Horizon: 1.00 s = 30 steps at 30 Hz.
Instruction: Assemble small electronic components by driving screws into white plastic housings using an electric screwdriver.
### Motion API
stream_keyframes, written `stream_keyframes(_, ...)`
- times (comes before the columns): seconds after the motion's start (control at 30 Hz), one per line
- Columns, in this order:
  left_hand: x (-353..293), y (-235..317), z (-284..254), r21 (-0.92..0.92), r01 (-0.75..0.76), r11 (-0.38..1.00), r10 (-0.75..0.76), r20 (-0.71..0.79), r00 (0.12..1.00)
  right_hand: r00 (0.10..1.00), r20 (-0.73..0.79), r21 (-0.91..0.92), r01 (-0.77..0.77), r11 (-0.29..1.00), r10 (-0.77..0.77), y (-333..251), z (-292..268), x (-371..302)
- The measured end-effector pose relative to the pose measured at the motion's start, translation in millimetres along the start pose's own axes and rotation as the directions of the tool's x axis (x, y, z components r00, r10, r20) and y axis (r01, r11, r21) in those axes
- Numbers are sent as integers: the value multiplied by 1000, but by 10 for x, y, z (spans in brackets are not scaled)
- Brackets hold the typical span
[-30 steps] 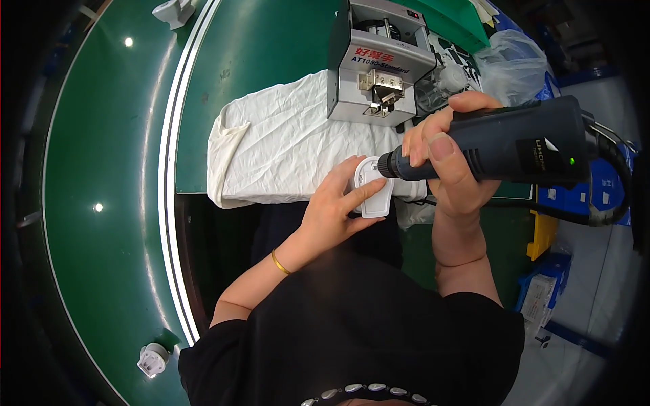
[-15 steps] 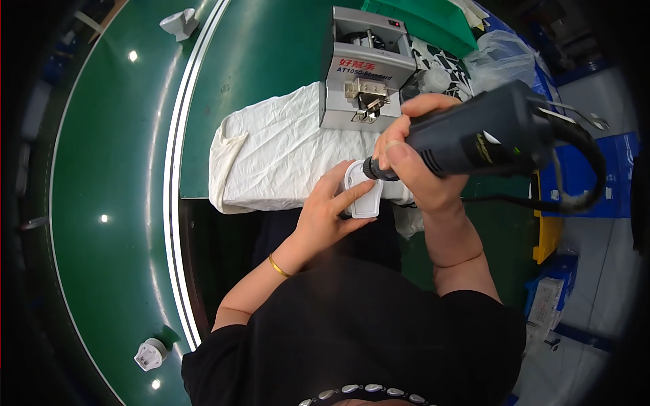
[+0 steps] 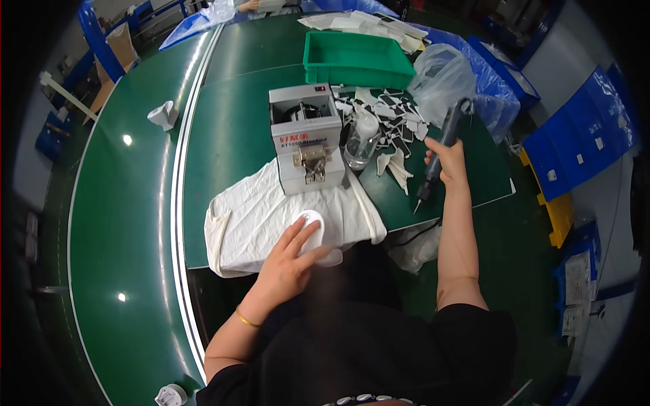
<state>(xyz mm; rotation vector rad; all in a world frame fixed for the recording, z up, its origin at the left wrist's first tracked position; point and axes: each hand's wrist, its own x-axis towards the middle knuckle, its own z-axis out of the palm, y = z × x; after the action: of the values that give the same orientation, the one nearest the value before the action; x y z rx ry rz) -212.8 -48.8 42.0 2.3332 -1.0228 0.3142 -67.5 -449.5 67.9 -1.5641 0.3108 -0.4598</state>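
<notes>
My left hand (image 3: 283, 266) grips a white plastic housing (image 3: 313, 220) with a rounded end, fingers laid over its face. Part of the housing near the thumb is smeared by motion. Beneath it, at the table's near edge, spreads a white cloth (image 3: 247, 216). Out to the right, my right hand (image 3: 450, 162) is wrapped round a dark electric screwdriver (image 3: 443, 149). The screwdriver's thin bit points down and toward me, apart from the housing. A grey screw feeder machine (image 3: 308, 145) stands just beyond the cloth.
Right of the machine are a clear pump bottle (image 3: 362, 142), a crumpled white cloth (image 3: 395, 170) and scattered black and white pieces (image 3: 403, 122). Behind them sit a green bin (image 3: 359, 59) and a clear plastic bag (image 3: 443, 74). White parts (image 3: 162, 115) rest on the left green surface.
The screwdriver has come away from the housing, my right hand carrying it right and farther out. My left hand has moved the housing left, over the cloth. The view has shifted, showing more of the table.
</notes>
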Motion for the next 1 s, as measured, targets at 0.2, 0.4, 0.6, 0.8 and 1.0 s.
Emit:
stream_keyframes(0.2,-215,-256,-85,-78,224,971,-235,-191,953,993,-120,-103,-4,995,-9,656,-245,337)
stream_keyframes(0.4,-623,-932,-299,-352,435,829,-559,-558,614,972,-158,-344,109,932,-172,973,-307,511)
stream_keyframes(0.6,-1145,-1940,-1062,-270,800,535,-653,-733,190,959,-181,-301,158,940,-219,1004,-357,458)
stream_keyframes(0.8,-1820,-2481,-1121,-176,937,303,-693,-716,90,929,-165,-444,229,866,-330,638,-174,70)
stream_keyframes(1.0,-1883,-1841,-1183,-108,962,252,-685,-722,99,879,201,-282,476,833,-433,99,647,-811)
